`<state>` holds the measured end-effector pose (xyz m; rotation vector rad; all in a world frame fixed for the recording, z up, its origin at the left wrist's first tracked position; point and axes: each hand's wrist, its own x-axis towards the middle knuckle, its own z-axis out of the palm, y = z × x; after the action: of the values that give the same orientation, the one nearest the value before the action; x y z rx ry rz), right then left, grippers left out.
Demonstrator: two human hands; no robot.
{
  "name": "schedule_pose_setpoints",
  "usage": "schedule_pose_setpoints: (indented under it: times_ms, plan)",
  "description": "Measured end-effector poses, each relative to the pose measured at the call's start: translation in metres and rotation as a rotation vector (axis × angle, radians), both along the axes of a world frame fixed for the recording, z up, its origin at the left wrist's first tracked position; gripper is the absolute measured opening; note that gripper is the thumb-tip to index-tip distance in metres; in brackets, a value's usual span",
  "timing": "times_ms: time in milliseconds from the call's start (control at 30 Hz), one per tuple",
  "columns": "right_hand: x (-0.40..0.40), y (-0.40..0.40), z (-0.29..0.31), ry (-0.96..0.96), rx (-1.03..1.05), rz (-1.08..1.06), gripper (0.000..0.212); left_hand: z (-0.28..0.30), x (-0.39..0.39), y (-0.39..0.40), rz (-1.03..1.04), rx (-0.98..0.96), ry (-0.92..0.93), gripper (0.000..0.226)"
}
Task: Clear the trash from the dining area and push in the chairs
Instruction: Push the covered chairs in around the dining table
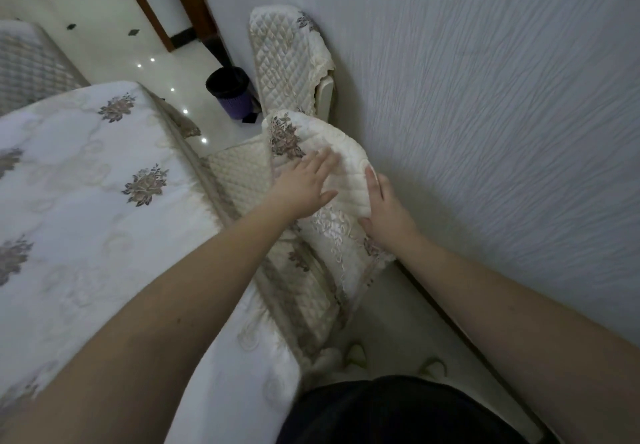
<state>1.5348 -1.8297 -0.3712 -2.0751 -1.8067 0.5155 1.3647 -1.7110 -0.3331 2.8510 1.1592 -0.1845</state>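
Observation:
A chair with a cream quilted cover (343, 163) stands between the dining table (86, 180) and the wall. Its seat (239, 173) is partly tucked under the table's edge. My left hand (304, 187) lies flat with straight fingers on the front of the chair's backrest top. My right hand (384, 208) presses flat against the backrest's wall side, fingers straight. A second chair with the same cover (287, 59) stands farther along the wall.
A dark bin with a purple woven base (230, 95) stands on the glossy white floor beyond the table. The textured wall (485, 114) runs close along the right. A floral tablecloth covers the table. Another covered chair (27, 62) shows at far left.

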Motion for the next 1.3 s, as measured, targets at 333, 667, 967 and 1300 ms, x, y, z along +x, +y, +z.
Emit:
schedule_pose_setpoints:
  times_ms: [333, 667, 967, 1300]
  plan:
    - [0.012, -0.026, 0.006, 0.418, -0.203, -0.202, 0.07, 0.004, -0.055, -0.094, 0.164, -0.084, 0.037, 0.065]
    - [0.01, -0.031, 0.021, 0.223, -0.286, -0.142, 0.032, -0.004, -0.009, -0.185, 0.323, -0.051, -0.028, 0.063]
    - [0.007, -0.045, 0.023, 0.163, -0.297, -0.103, 0.025, -0.011, -0.008, -0.196, 0.347, -0.084, -0.06, 0.068]
    - [0.018, -0.031, 0.013, 0.136, -0.347, -0.058, 0.042, -0.026, -0.023, -0.153, 0.343, -0.113, -0.088, 0.068]
